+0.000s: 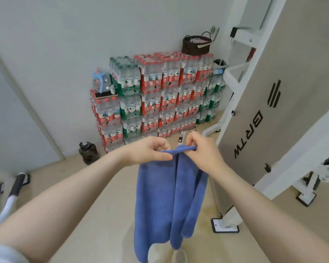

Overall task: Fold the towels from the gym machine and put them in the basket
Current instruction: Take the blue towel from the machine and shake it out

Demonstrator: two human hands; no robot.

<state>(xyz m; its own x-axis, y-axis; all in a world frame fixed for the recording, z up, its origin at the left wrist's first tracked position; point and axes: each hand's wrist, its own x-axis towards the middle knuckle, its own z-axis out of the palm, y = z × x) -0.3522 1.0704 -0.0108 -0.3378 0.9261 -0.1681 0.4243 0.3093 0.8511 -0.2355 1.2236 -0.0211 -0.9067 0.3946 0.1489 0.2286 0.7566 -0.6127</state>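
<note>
Where 2 hands point(179, 150) pinch: towel point(169, 196) edge.

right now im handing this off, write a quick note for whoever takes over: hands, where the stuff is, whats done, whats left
Left hand: pinches the top edge of the blue towel.
Right hand: pinches the same edge, close beside the left.
Towel: hangs in the air from both hands, over the floor, beside the gym machine.
Basket: dark, on top of the stacked water bottles by the far wall; something pale lies inside, too small to tell.
Done: this towel is in hand, draped in loose vertical folds.
Left: finish folding it and carry it to the basket.
</note>
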